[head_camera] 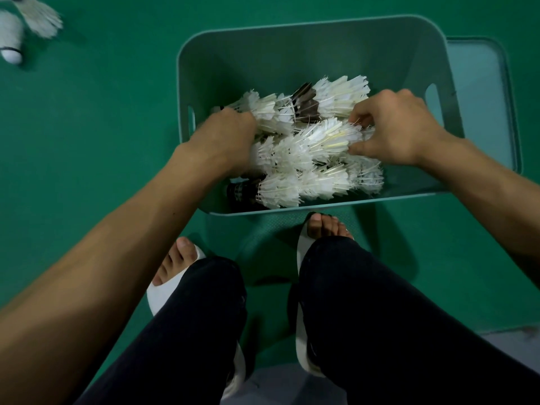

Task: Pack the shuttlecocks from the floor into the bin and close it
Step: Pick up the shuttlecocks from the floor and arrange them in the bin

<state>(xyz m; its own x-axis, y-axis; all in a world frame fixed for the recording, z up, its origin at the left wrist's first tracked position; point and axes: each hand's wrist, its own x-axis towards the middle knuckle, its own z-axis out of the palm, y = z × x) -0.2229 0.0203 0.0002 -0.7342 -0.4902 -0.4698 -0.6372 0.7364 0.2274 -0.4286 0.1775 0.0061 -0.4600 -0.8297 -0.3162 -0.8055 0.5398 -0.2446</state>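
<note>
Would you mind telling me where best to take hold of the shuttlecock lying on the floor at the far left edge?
I would pinch the shuttlecock by its round cork, coming from the near side: the cork points toward the person and lies clear, while its skirt is crowded by a second shuttlecock.

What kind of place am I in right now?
Probably a badminton court or sports hall. The ground is a green textured sports floor, a bin is packed with feather shuttlecocks, and loose shuttlecocks lie on the floor a little way off.
</note>
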